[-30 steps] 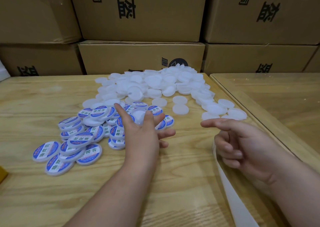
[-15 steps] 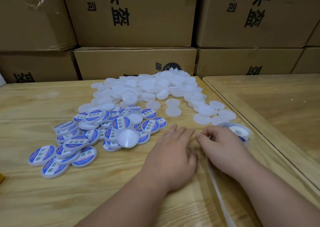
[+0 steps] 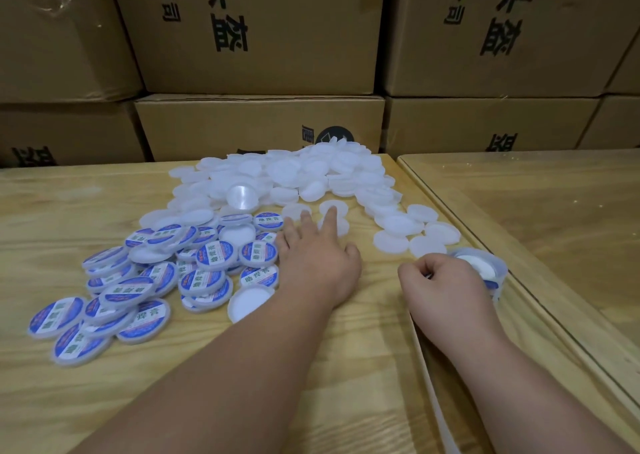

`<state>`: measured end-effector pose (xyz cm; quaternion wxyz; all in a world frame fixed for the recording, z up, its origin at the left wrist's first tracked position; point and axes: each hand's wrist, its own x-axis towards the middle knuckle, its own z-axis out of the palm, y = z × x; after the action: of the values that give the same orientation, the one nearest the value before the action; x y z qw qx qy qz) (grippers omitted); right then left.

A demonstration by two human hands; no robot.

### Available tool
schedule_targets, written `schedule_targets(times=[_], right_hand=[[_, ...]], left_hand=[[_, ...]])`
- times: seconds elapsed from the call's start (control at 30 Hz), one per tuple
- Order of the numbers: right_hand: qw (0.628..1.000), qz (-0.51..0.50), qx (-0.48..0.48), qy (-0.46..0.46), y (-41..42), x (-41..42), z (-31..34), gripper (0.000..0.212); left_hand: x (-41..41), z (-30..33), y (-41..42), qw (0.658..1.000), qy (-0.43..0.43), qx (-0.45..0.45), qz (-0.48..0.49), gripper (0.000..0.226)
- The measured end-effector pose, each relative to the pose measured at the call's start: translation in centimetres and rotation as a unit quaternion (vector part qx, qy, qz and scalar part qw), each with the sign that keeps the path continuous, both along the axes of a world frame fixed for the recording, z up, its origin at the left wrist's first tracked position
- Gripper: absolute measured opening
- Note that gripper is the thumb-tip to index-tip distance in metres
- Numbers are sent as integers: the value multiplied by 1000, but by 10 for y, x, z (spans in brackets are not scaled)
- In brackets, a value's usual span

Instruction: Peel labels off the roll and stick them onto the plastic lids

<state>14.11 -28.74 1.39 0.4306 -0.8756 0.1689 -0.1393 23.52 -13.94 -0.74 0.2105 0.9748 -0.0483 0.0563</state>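
Even, soft indoor light, moderately bright, warm cast on the desk (image 3: 104, 401). Source not visible; seems overhead, diffuse. Shadows faint: thin soft edges under the labelled lids (image 3: 145, 290) and beneath the forearms. Plain white lids (image 3: 311, 176) behind the labelled ones look washed out, edges between them hard to separate. Pale sheen on the glossy surface right of the desk. Wide-angle bend: cardboard boxes (image 3: 259, 30) behind the desk lean outward toward the corners. Slight softness over the hands; print on the labels readable only roughly.
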Motion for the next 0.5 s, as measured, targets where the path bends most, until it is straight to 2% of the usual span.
schedule_targets(times=[0.07,0.13,0.2,0.33,0.4,0.5], right_hand=[[1000,1,0,-4,1,0,0,25],[1000,0,-1,-10,2,1,-1,25],[1000,-7,3,-12,1,1,-2,24],[1000,-12,1,-22,1,2,-2,31],[1000,-10,-1,-28,1,3,-3,28],[1000,-5,-5,-29,1,4,-4,19]], left_hand=[[8,2,0,1000,-17,-7,-1,72],[17,5,0,998,-45,-6,-48,70],[26,9,-3,989,-60,16,-136,73],[40,14,-18,944,-87,76,-309,82],[46,14,-34,931,-103,76,-341,82],[52,16,-61,920,-82,86,-373,80]])
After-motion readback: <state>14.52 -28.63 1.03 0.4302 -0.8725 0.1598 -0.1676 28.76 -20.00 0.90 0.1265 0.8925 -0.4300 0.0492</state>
